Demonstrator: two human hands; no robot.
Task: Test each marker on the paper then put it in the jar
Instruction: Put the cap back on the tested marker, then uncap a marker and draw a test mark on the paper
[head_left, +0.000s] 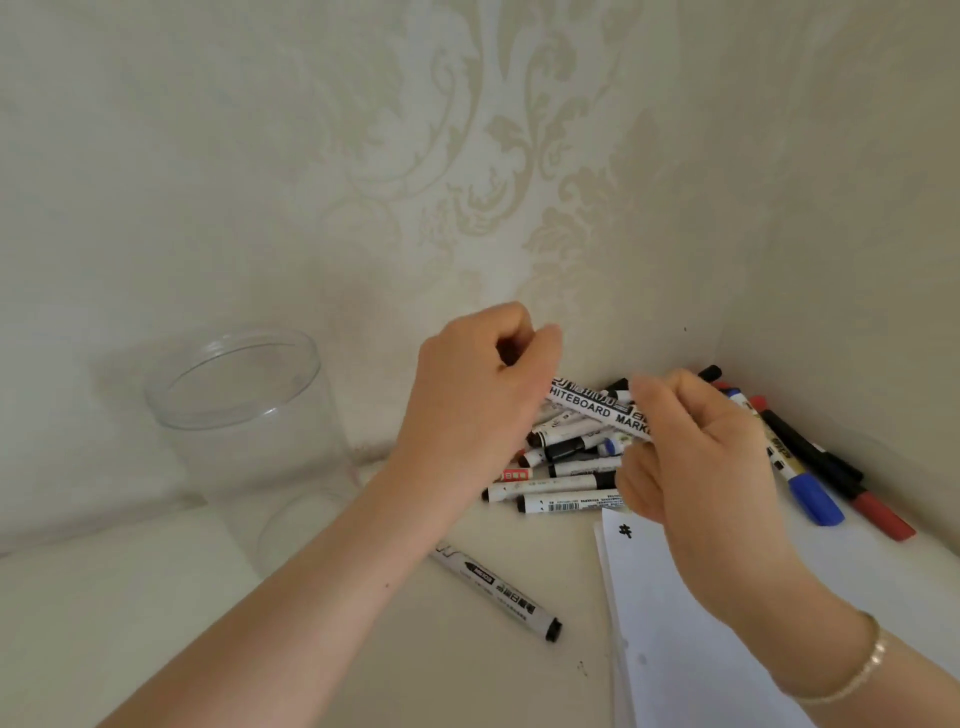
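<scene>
Both hands hold one white whiteboard marker (597, 408) above a pile of markers (566, 467) in the corner. My left hand (478, 395) grips its left end, which is hidden inside the curled fingers. My right hand (691, 447) curls round the barrel's right part. A clear plastic jar (244, 415) stands upright to the left against the wall and looks empty. White paper (675, 613) lies at the lower right with a small black scribble (623, 530) near its top left corner.
A single white marker with a black cap (498, 587) lies on the pale table under my left forearm. A blue-capped marker (810, 493) and a red-capped marker (878, 512) lie by the right wall. Patterned walls close the corner.
</scene>
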